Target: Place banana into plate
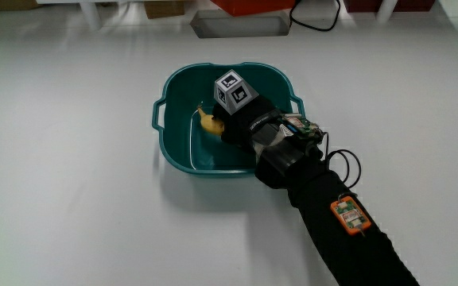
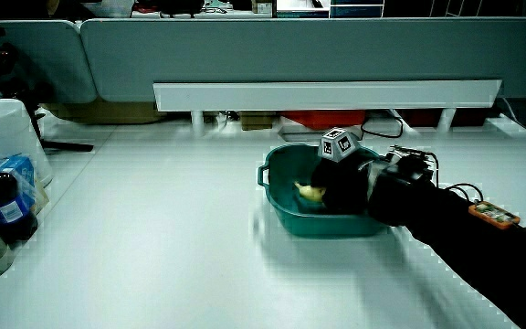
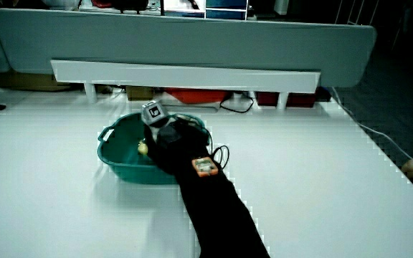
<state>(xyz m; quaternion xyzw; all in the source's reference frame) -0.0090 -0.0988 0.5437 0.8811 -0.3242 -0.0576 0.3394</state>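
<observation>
The hand (image 1: 241, 119) reaches down inside the teal basin (image 1: 173, 83), a deep two-handled tub that serves here as the plate, standing on the white table (image 1: 70, 183) toward its edge farther from the person. The banana (image 1: 208, 121) shows as a yellow piece at the fingertips, low in the basin near its floor; in a side view it (image 2: 310, 192) sits just under the glove. The fingers look curled around its end, so I judge it is being held low so it can be set down gently rather than dropped. The forearm (image 1: 324, 214) crosses the basin's nearer rim, which keeps the wrist clear of the wall.
</observation>
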